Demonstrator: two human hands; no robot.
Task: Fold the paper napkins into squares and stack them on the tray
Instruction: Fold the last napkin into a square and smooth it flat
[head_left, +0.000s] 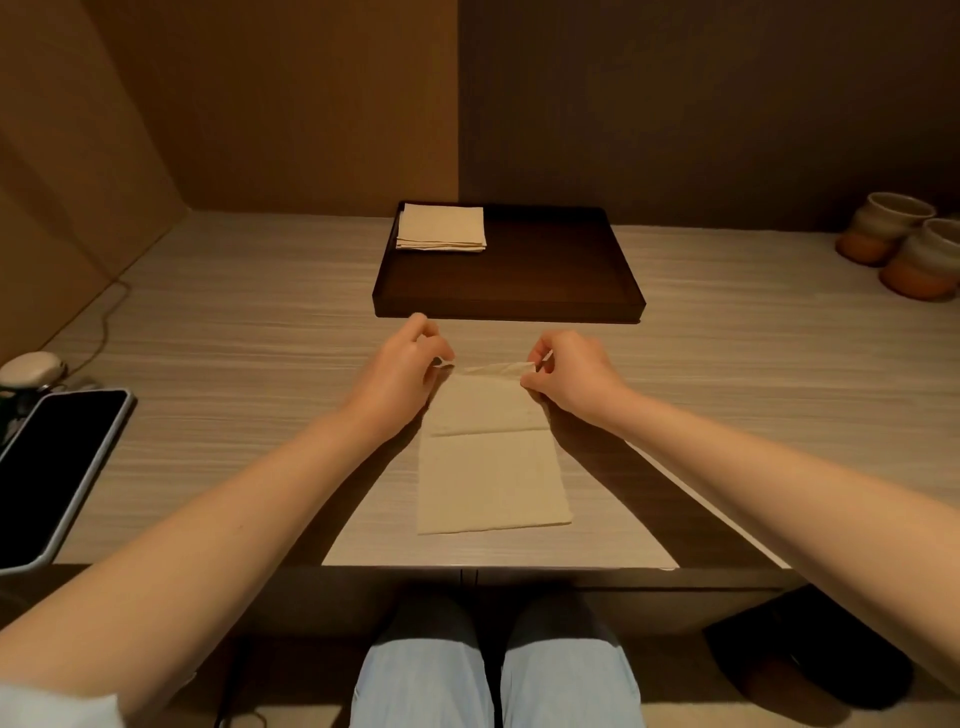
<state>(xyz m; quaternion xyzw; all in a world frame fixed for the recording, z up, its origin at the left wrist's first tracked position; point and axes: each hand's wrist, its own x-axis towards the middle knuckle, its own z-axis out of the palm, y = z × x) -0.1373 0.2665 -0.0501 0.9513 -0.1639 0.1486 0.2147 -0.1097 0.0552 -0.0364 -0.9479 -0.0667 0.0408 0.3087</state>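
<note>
The left hand (410, 364) and right hand (566, 371) each pinch a far corner of the soft cream paper napkin (491, 467), lying long on the wood-grain desk (234, 364). Folded squares (441, 227) sit stacked in the dark rectangular tray (545, 270).

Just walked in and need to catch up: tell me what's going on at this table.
A person is folding a paper napkin on the table. The left hand and right hand each pinch a far corner of it, lifting that edge, while the near part lies flat. Beyond it sits a dark tray with a small stack of folded napkins in its far left corner. The rest of the tray is bare.
</note>
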